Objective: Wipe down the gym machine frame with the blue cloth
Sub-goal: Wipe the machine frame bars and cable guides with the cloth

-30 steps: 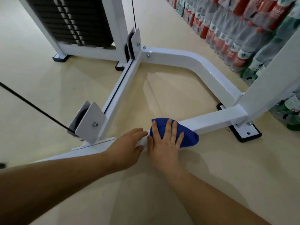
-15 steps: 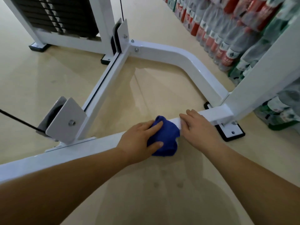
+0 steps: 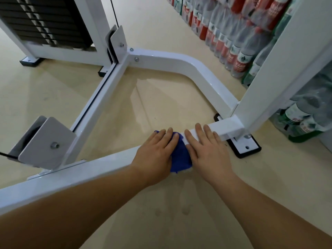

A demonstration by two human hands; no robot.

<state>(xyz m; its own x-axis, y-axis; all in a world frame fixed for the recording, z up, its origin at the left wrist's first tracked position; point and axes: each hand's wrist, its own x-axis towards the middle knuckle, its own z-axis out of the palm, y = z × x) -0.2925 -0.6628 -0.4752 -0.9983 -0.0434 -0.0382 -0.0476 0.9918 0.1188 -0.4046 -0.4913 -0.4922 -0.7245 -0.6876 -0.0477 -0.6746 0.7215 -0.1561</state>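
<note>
- Floor: beige and glossy, with both forearms coming in over it from the near edge.
- Left hand: lay flat on the blue cloth, fingers straight and close together, pressing it onto the bar. Could not see the thumb.
- Blue cloth: bunched and draped over the frame's near bar, hanging a little over the bar's near face. It sat between the two hands and touched both.
- Right hand: palm down on the bare bar just right of the cloth, fingers straight and slightly spread, holding nothing.
- Near bar: white square tube running from the near left to the right, where it met a white post.
- Foot plate: black-edged, bolted, on the floor under that joint.
- Pulley bracket: grey plates at the left by the near bar, with a black cable leaving to the left.
- Centre rail: ran from that bracket towards the far side.
- Bent tube: white, linked the far end of the rail to the post.
- Second pulley bracket: stood at the rail's far end.
- Weight stack: black plates, far left.
- Bottles: wrapped packs with red and green labels, along the right and far right.
</note>
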